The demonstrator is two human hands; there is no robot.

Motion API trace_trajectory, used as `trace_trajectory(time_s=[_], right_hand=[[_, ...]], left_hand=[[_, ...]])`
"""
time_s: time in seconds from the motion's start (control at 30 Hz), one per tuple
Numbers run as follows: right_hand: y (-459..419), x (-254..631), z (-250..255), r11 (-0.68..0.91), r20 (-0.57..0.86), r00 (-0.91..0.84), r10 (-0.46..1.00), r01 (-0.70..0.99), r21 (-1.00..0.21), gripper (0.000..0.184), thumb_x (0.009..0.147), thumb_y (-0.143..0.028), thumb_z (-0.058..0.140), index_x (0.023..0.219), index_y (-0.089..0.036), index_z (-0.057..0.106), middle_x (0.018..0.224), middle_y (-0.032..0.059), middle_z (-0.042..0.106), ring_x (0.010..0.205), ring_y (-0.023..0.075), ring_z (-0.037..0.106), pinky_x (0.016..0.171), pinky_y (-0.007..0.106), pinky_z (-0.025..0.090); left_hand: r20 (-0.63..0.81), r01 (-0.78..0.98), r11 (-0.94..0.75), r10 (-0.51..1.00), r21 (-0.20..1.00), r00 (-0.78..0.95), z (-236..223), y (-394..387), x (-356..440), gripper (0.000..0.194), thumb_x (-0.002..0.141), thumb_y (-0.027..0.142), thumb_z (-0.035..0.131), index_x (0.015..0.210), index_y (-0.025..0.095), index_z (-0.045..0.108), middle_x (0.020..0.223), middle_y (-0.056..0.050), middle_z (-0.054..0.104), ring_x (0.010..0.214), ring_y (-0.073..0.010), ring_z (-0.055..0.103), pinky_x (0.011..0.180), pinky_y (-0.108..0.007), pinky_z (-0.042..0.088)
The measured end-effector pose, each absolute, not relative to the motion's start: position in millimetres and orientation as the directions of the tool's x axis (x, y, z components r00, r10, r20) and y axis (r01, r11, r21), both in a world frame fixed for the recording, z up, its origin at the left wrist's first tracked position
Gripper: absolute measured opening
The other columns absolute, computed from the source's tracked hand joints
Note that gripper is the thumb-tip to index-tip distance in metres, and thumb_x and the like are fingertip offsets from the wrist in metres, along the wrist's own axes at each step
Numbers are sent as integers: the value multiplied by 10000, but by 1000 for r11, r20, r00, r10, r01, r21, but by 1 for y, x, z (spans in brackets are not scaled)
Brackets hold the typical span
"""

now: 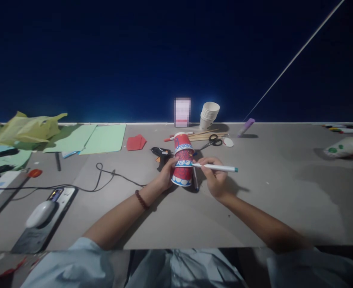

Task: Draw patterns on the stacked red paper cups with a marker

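In the middle of the table, my left hand [166, 174] is wrapped around the left side of a stack of paper cups [183, 173], coloured red with blue and white patterns. A marker [218, 167], white with a teal end, is pinched in my right hand [215, 178]. Its tip meets the right side of the cups at a blue and white band. Behind my left hand lies a black glue gun [162, 154]. Another pen [196, 179] rests on the table just right of the cups, partly hidden by them.
White paper cups [209, 114] stand stacked at the back, near scissors [214, 141], wooden sticks [206, 137] and a purple glue stick [247, 127]. Red paper [136, 143] and green sheets [104, 140] lie left. A cable [83, 189] crosses toward a power strip [4, 194]; a phone [46, 230] lies near the front.
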State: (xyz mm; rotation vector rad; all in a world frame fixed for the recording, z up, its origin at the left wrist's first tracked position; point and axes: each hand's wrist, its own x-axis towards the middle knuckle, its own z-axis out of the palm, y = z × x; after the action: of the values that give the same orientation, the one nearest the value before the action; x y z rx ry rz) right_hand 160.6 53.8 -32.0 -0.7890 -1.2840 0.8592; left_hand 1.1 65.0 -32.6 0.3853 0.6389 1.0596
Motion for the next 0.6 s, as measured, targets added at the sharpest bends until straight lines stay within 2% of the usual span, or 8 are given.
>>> trace_trajectory(time_s=[0.17, 0.43, 0.6], right_hand=[[54, 160, -30, 471, 465, 71, 882, -123, -874, 90, 869, -309, 636, 804, -246, 634, 786, 11, 643, 784, 199, 659, 853, 437, 624], [54, 160, -31, 481, 476, 68, 877, -152, -864, 81, 870, -296, 636, 810, -242, 637, 792, 11, 638, 787, 193, 656, 862, 437, 623], [53, 159, -30, 476, 468, 84, 880, -157, -865, 87, 872, -309, 638, 812, -246, 630, 795, 5, 632, 789, 191, 657, 846, 424, 624]], left_hand=[[-289, -688, 448, 894, 570, 343, -30, 64, 1, 357, 778, 352, 691, 1004, 79, 730, 953, -143, 784, 876, -254, 741, 901, -351, 536], [-252, -683, 436, 899, 587, 357, -33, 65, 0, 355, 758, 374, 706, 947, 76, 738, 968, -152, 782, 874, -251, 739, 873, -333, 546], [-276, -679, 446, 895, 583, 350, -34, 65, 0, 377, 775, 374, 700, 999, 73, 733, 977, -150, 780, 884, -254, 738, 901, -352, 539]])
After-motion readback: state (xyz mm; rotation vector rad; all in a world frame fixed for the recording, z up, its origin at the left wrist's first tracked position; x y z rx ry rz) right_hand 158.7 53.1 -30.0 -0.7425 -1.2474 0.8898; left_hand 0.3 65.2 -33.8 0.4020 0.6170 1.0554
